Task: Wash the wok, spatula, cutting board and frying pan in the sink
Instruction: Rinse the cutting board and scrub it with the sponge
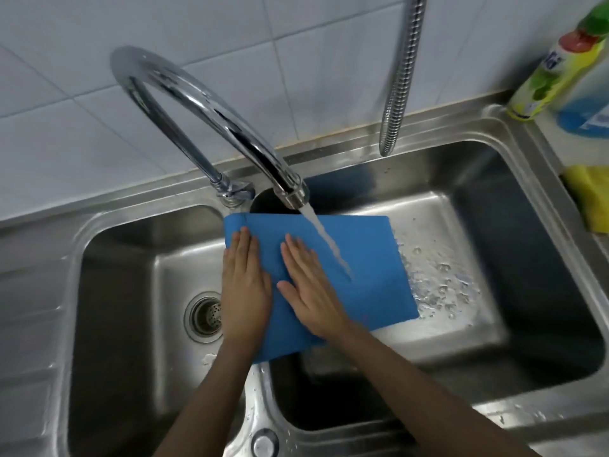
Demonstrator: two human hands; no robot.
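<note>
A blue cutting board is held tilted over the divider of a double steel sink. Water runs from the chrome faucet onto the board's upper face. My left hand grips the board's left edge, fingers flat on top. My right hand lies flat on the board's face with fingers together, just left of the water stream. No wok, spatula or frying pan is in view.
The left basin has a drain strainer. A metal hose hangs over the right basin. A dish soap bottle and a yellow sponge sit on the right rim. Water droplets splash in the right basin.
</note>
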